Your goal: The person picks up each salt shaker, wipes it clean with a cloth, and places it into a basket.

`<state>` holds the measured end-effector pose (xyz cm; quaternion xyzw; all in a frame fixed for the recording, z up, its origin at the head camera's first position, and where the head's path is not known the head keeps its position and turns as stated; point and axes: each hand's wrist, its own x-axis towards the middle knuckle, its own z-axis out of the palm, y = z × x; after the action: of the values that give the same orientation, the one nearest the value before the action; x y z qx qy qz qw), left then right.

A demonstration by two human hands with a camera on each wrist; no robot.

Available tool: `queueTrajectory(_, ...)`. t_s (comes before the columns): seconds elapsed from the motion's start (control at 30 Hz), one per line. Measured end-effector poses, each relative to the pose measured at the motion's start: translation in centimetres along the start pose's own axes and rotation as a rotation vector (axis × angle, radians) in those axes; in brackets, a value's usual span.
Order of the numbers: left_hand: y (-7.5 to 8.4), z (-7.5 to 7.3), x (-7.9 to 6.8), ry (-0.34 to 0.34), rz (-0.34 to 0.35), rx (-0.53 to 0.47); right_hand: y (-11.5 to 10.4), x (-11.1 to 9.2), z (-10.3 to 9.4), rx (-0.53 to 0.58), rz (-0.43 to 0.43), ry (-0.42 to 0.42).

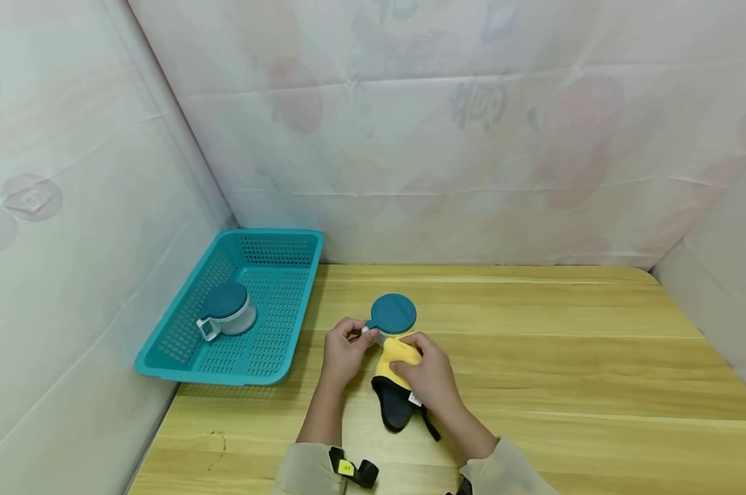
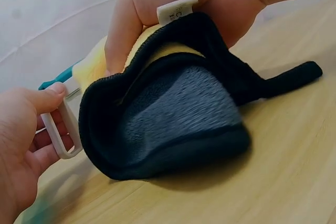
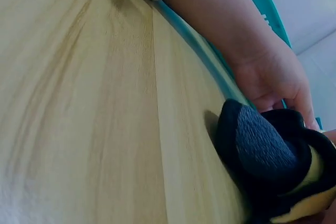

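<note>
Left hand (image 1: 346,352), mine: thumb and fingers curled round the handle (image 2: 73,123) of one blue-lidded jar (image 1: 393,313), on the table (image 1: 564,375); right hand (image 1: 436,378): gripping one yellow-and-black cloth (image 1: 388,370) at its near side; step, I judge: cloth to jar; next needs steady holding

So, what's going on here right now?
A person has both hands at work over the table. The left hand pinches the handle of a white jar with a blue lid, while the right hand grips a yellow and black cloth close by the jar's near side. Another lidded jar is in the turquoise basket to the left.
</note>
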<state>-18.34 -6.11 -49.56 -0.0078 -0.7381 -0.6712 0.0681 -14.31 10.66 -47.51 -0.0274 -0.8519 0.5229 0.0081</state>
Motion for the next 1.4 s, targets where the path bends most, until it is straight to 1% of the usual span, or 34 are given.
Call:
queueTrajectory(0.2,2.3,-0.2,-0.9,0.002,0.039,0.042,0.0,-0.1,0.4,-0.119,-0.079,-0.002)
queueTrajectory(0.47,2.5,-0.2,-1.2,0.012,0.057,0.064,-1.0,-0.3,1.0,-0.273,-0.192,-0.071)
queueTrajectory(0.6,2.4,-0.1,-1.2,0.013,0.056,0.064,-1.3,-0.3,0.9,-0.327,-0.209,-0.095)
queueTrajectory(0.67,2.4,-0.1,-1.2,0.013,0.058,0.070,-1.3,-0.3,0.6,-0.317,-0.200,-0.103)
queueTrajectory(0.73,2.4,0.0,-1.2,0.015,0.056,0.071,-1.1,-0.1,0.1,-0.288,-0.172,-0.115)
queueTrajectory(0.8,2.4,0.0,-1.1,0.018,0.058,0.072,-0.8,0.2,-0.4,-0.234,-0.133,-0.127)
queueTrajectory(0.93,2.3,0.1,-0.9,0.033,0.058,0.063,-0.1,0.9,-1.4,-0.113,-0.020,-0.142)
queueTrajectory(1.1,2.3,0.1,-0.8,0.034,0.062,0.036,0.5,1.8,-2.6,0.004,0.084,-0.155)
queueTrajectory(1.2,2.4,0.1,-0.8,0.028,0.057,0.033,1.0,2.2,-3.2,0.075,0.151,-0.149)
queueTrajectory(1.3,2.5,0.1,-0.9,0.030,0.056,0.054,1.5,2.6,-3.6,0.162,0.222,-0.139)
queueTrajectory(1.4,2.5,0.1,-1.0,0.027,0.059,0.073,1.9,2.9,-3.9,0.227,0.267,-0.126)
